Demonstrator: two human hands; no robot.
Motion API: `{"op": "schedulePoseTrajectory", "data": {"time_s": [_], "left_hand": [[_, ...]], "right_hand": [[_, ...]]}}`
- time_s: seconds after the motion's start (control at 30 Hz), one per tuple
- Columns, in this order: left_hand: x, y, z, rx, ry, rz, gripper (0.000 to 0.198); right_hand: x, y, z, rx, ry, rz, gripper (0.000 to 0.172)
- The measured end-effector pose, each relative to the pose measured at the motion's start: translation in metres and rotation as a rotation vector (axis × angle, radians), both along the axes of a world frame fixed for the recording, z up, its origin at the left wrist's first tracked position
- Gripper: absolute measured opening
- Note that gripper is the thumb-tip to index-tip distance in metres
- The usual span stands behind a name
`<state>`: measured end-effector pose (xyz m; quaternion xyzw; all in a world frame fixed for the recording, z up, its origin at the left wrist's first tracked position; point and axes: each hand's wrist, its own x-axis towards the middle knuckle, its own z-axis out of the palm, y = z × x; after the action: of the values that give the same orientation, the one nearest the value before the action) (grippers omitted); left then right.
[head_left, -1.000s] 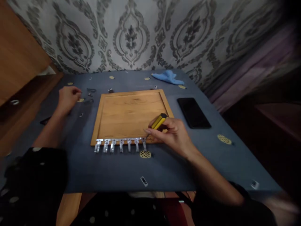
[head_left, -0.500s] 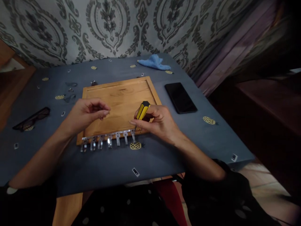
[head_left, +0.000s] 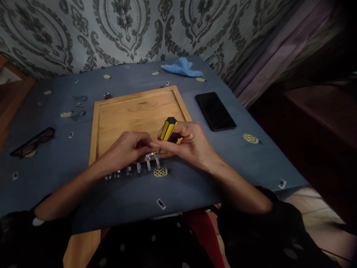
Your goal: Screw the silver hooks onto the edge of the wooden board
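My right hand [head_left: 192,143] grips a yellow and black screwdriver [head_left: 168,129], tilted with its tip down at the right end of a metal hook rail [head_left: 148,162]. The rail lies along the near edge of a framed wooden board [head_left: 134,115], its several hooks hanging over onto the table. My left hand [head_left: 129,147] is closed, thumb and fingers pinched together close to the right fingertips, just above the rail. Whatever it may hold is hidden. The left hand covers part of the rail.
On the dark blue patterned tablecloth [head_left: 192,186] a black phone [head_left: 215,111] lies right of the board. A blue cloth [head_left: 182,67] is at the back. Sunglasses [head_left: 33,142] rest at the left, and small dark strips [head_left: 79,98] lie left of the board.
My left hand has moved right and down, from above the board to beside the screwdriver, now covering part of the rail. My right hand keeps its hold on the screwdriver.
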<state>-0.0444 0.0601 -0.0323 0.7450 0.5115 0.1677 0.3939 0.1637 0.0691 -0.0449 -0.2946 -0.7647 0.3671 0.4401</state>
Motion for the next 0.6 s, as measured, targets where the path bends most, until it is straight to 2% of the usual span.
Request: {"op": "schedulePoseTrajectory", "data": {"time_s": [0.13, 0.23, 0.37, 0.5, 0.6], "left_hand": [[0.0, 0.003, -0.003, 0.069, 0.014, 0.016, 0.019], [-0.004, 0.0, 0.002, 0.194, -0.043, 0.067, 0.02], [-0.001, -0.013, 0.026, 0.326, -0.198, 0.135, 0.031], [0.018, -0.024, 0.052, 0.479, -0.254, 0.058, 0.03], [0.029, -0.024, 0.058, 0.558, -0.19, -0.01, 0.019]], "right_hand": [[0.0, 0.0, 0.0, -0.012, 0.018, 0.011, 0.039], [-0.001, -0.001, 0.0, -0.02, 0.019, 0.014, 0.037], [-0.001, -0.002, 0.001, 0.018, -0.004, 0.017, 0.03], [-0.001, -0.001, 0.001, 0.073, -0.022, 0.024, 0.032], [-0.002, 0.001, 0.0, 0.133, -0.001, 0.031, 0.037]]}}
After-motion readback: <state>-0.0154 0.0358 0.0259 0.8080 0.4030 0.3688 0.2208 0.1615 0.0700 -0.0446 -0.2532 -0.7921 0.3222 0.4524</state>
